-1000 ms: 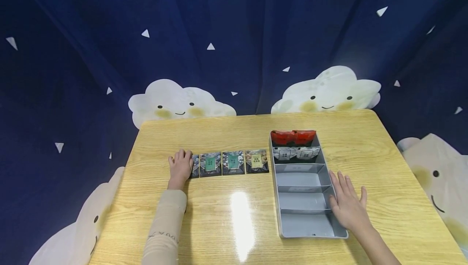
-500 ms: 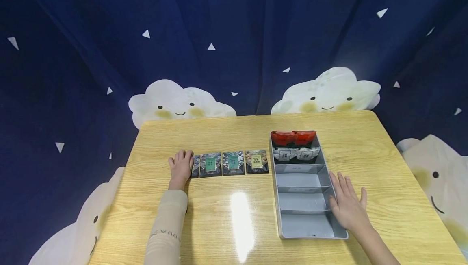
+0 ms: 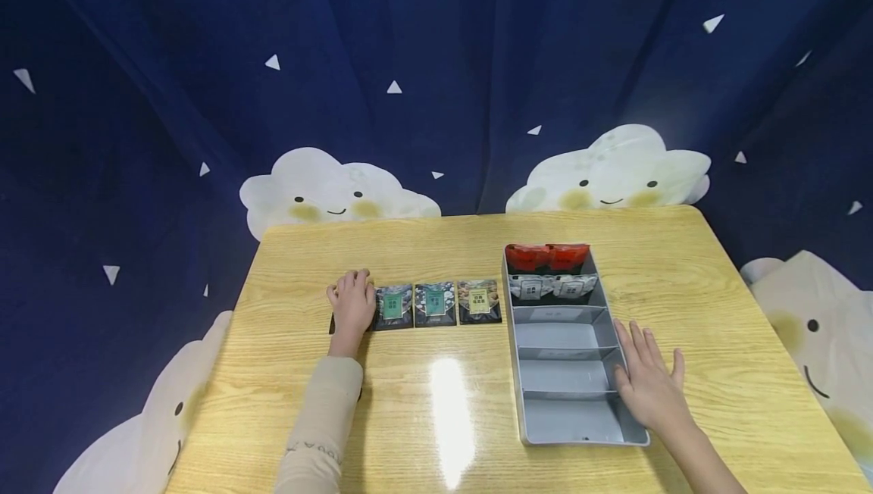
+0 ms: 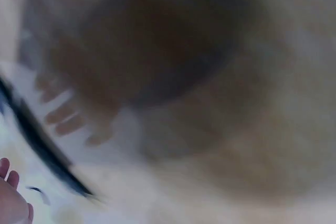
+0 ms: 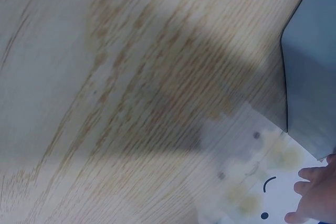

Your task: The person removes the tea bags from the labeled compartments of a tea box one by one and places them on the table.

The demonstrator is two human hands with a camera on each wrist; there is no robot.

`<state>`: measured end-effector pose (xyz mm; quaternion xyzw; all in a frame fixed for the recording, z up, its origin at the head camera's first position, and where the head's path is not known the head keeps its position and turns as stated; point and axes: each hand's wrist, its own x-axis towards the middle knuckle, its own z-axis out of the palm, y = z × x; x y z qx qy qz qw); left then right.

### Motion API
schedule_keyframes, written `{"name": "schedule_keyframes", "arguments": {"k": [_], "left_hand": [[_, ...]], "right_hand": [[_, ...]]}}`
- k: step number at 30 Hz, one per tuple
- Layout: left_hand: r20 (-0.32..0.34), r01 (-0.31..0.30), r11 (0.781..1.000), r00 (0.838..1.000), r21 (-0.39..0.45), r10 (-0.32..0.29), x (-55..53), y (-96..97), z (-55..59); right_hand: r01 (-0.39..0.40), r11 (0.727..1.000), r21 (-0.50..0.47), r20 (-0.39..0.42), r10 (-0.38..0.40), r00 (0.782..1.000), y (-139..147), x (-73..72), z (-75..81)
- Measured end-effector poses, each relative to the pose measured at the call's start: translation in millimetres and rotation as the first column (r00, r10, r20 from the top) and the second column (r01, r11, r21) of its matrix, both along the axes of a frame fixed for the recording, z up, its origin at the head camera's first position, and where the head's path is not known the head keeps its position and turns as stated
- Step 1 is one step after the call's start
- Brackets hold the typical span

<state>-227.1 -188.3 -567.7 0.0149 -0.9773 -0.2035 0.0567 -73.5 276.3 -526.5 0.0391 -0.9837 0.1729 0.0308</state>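
In the head view, my left hand (image 3: 352,303) lies over the leftmost dark packet (image 3: 332,324) of a row, covering most of it. Its fingers are loosely bent, with no grip visible. Beside it lie two packets with green labels, one near (image 3: 392,307) and one farther right (image 3: 435,304), then a packet with a yellow label (image 3: 480,301). My right hand (image 3: 651,384) rests spread along the right side of a grey divided box (image 3: 518,403), thumb at its rim. The left wrist view catches that hand (image 4: 13,198) beside a blurred dark packet edge (image 4: 39,142).
The box's far compartments hold red packets (image 3: 548,257) and white-and-black packets (image 3: 553,288). Its other compartments show bare grey floors. Everything stands on a wooden table (image 3: 409,251), with a dark blue curtain (image 3: 436,100) behind it.
My left hand has shifted right, from the left end of the row onto the leftmost packet, hiding more of it. The right hand, box and other packets have stayed still.
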Motion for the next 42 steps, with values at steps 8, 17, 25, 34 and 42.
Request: {"name": "schedule_keyframes", "arguments": {"k": [8,17,25,34,42], "left_hand": [[-0.117,0.089,0.994,0.989,-0.056,-0.095,-4.7,50.7,21.5],[-0.161,0.238,0.963,0.953,-0.128,-0.257,-5.3,116.9,43.3],[-0.144,0.354,0.911,0.911,-0.213,-0.387,-1.0,176.2,53.5],[-0.126,0.441,0.823,0.851,-0.359,-0.510,3.8,229.9,58.6],[-0.068,0.462,0.795,0.847,-0.393,-0.527,3.9,254.9,56.5]], "right_hand": [[0.000,1.000,0.012,0.000,0.000,1.000,-1,0.5,1.6],[-0.001,0.999,0.037,-0.010,0.001,1.000,0,0.2,-0.3],[-0.002,0.999,0.038,-0.002,0.002,1.000,1,0.3,-0.2],[-0.002,0.999,0.038,-0.004,0.002,1.000,0,0.0,-0.1],[-0.001,1.000,0.024,-0.012,0.001,1.000,1,0.5,0.1]]}}
